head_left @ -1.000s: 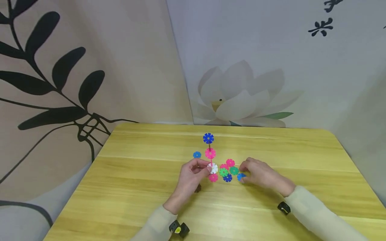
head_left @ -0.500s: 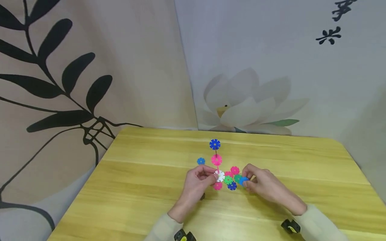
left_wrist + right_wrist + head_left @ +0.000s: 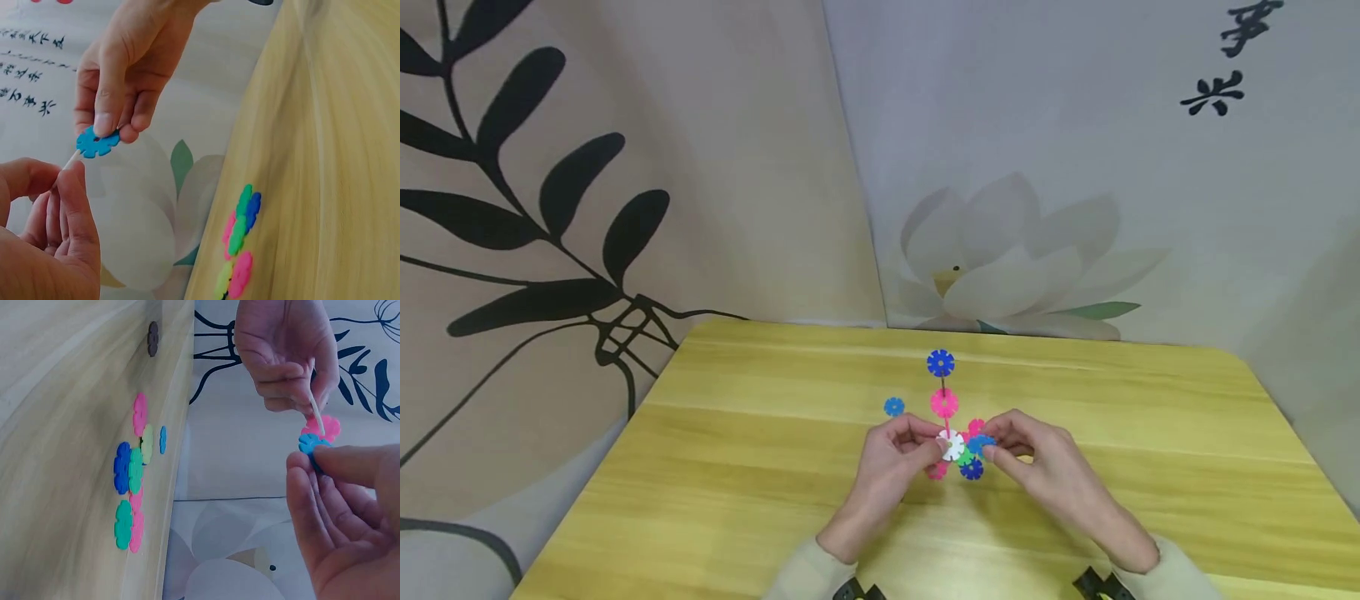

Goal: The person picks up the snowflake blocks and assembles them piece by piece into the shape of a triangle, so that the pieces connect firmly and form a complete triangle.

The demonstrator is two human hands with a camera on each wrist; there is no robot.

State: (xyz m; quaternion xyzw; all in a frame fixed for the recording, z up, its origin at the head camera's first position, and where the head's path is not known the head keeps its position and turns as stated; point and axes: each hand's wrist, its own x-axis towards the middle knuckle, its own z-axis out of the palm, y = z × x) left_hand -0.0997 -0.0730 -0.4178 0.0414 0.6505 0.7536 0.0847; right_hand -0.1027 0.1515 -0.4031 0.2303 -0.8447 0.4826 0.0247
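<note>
My left hand [image 3: 883, 467] pinches a white notched snowflake disc [image 3: 952, 446] between thumb and fingers. From that disc a joined chain rises, with a pink disc [image 3: 944, 403] in the middle and a dark blue disc [image 3: 940, 363] on top; thinner pieces seen edge-on link them. My right hand [image 3: 1056, 471] pinches a light blue disc [image 3: 982, 444] by its edge. In the left wrist view, the light blue disc [image 3: 98, 142] meets the edge of the white disc [image 3: 73, 159], the two turned at an angle to each other.
Loose discs lie on the wooden table [image 3: 760, 467] below the hands, among them a dark blue one [image 3: 972, 469] and a pink one [image 3: 937, 471]. Another light blue disc [image 3: 893, 407] lies behind my left hand. A brown disc [image 3: 152, 339] lies apart. A printed wall backs the table.
My right hand has picked up the light blue disc at the right of the group and brought it left to the white disc. My left hand keeps its pinch. The head view has shifted slightly.
</note>
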